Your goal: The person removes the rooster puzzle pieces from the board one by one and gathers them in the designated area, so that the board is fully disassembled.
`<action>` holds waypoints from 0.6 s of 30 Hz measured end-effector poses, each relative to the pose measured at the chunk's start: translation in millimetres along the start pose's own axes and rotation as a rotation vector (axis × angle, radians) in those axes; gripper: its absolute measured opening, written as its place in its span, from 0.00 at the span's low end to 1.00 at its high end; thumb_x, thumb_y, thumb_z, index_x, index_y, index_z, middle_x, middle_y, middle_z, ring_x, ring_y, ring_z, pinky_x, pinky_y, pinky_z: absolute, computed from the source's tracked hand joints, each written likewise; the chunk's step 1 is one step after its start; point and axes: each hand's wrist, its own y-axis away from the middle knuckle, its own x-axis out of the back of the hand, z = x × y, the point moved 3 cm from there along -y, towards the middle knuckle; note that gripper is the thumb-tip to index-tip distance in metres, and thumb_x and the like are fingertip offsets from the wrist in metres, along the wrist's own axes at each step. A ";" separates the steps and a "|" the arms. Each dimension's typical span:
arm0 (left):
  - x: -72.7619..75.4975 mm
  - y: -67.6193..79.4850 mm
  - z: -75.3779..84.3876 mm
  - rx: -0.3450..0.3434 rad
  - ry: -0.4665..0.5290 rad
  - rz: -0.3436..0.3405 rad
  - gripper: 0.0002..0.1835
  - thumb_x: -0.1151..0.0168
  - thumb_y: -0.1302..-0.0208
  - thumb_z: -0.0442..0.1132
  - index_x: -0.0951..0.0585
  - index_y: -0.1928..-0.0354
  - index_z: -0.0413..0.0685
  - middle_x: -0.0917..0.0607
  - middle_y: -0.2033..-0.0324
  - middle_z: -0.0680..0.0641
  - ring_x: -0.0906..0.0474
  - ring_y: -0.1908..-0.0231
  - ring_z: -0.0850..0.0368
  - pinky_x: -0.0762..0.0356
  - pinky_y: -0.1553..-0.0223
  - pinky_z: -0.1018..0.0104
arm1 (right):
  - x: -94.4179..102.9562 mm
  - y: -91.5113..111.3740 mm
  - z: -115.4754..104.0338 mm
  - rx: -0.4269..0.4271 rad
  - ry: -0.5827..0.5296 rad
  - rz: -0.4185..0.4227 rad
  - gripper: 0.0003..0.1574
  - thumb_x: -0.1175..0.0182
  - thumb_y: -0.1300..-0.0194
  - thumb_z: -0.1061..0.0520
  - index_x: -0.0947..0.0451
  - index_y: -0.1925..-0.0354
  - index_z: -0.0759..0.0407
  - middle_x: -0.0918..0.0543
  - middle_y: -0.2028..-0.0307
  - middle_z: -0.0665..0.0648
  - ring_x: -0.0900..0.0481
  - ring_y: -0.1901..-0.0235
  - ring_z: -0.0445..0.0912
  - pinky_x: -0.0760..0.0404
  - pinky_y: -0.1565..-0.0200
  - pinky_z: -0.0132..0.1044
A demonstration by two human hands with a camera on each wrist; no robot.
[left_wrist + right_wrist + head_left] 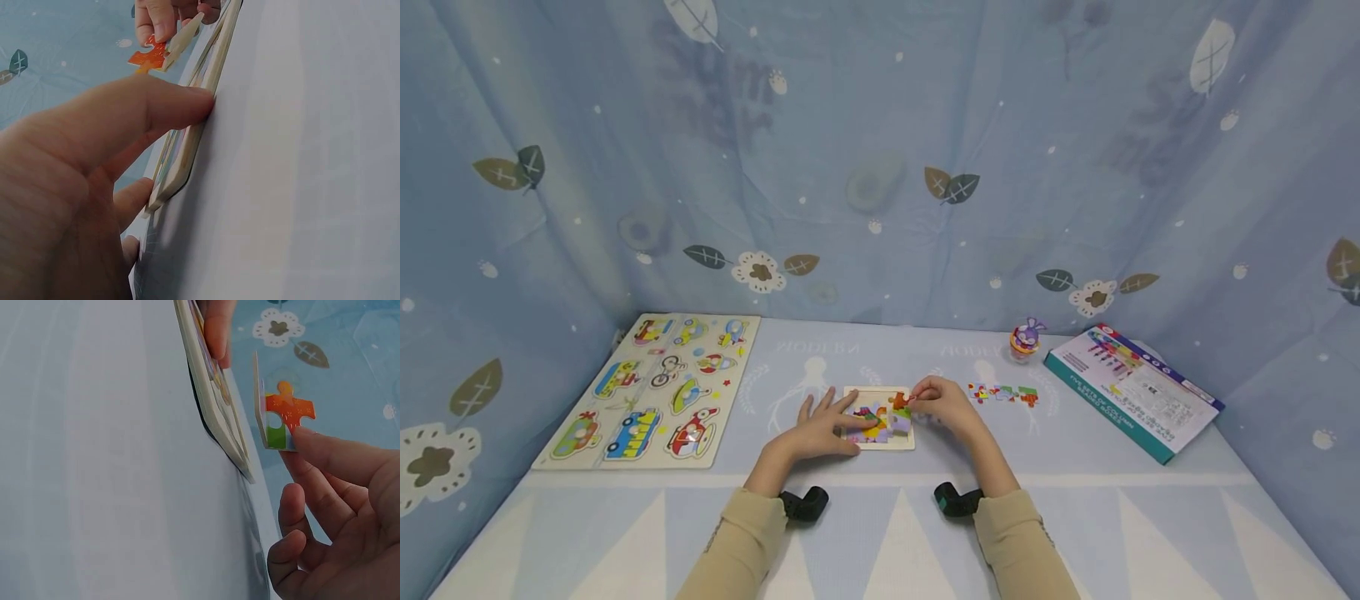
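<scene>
We are seeing a tray [901,444] lying below frame centre, puzzle pieces [1002,394] to its right, a board [651,396] at left, a box [1135,387] at right, a figurine [1025,342] just left of the box, a curtain [880,100] behind.

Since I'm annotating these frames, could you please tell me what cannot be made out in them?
- Head: part of the puzzle tray, hidden by the left hand.
- Head: small print on the box, too small to read.
- Left wrist: part of the right hand, cut off by the top edge.
</scene>
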 end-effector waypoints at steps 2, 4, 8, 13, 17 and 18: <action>0.0 -0.4 0.0 -0.001 -0.005 0.000 0.26 0.37 0.48 0.47 0.23 0.43 0.61 0.48 0.29 0.44 0.69 0.31 0.38 0.79 0.38 0.38 | 0.1 0.2 -0.9 0.001 -0.002 -0.004 0.09 0.35 0.46 0.63 0.24 0.66 0.62 0.22 0.76 0.51 0.29 0.75 0.44 0.34 0.74 0.33; 0.2 -0.7 0.1 -0.001 -0.007 0.003 0.26 0.37 0.48 0.47 0.23 0.43 0.60 0.48 0.29 0.44 0.69 0.31 0.38 0.79 0.38 0.38 | -0.6 -0.2 -1.2 0.001 0.000 -0.018 0.09 0.35 0.47 0.63 0.24 0.66 0.63 0.22 0.76 0.51 0.29 0.75 0.44 0.33 0.74 0.33; 0.7 0.0 1.3 -0.004 -0.011 0.002 0.26 0.37 0.48 0.47 0.23 0.43 0.60 0.48 0.30 0.43 0.69 0.31 0.37 0.79 0.38 0.38 | -2.4 1.6 -2.8 0.012 0.010 -0.059 0.08 0.35 0.47 0.64 0.25 0.67 0.64 0.22 0.77 0.51 0.30 0.76 0.43 0.33 0.72 0.34; 1.2 0.9 5.3 -0.034 -0.013 0.007 0.28 0.35 0.50 0.46 0.23 0.43 0.59 0.47 0.30 0.42 0.69 0.31 0.35 0.78 0.39 0.34 | -5.5 1.6 -1.5 0.017 0.033 -0.080 0.07 0.35 0.48 0.66 0.25 0.69 0.64 0.23 0.78 0.51 0.29 0.76 0.41 0.31 0.70 0.32; -0.1 0.2 11.6 -0.076 -0.008 -0.038 0.30 0.34 0.50 0.49 0.25 0.41 0.60 0.48 0.29 0.43 0.72 0.31 0.35 0.78 0.40 0.33 | -6.3 0.2 0.4 0.012 0.040 -0.071 0.08 0.35 0.48 0.66 0.25 0.69 0.63 0.23 0.79 0.50 0.29 0.76 0.41 0.30 0.71 0.31; -0.9 -0.1 13.7 -0.091 -0.006 -0.055 0.30 0.34 0.50 0.49 0.25 0.40 0.60 0.49 0.29 0.43 0.72 0.31 0.35 0.78 0.40 0.33 | -6.4 0.0 0.4 0.012 0.038 -0.070 0.08 0.35 0.48 0.66 0.24 0.69 0.63 0.23 0.79 0.50 0.29 0.76 0.41 0.30 0.71 0.32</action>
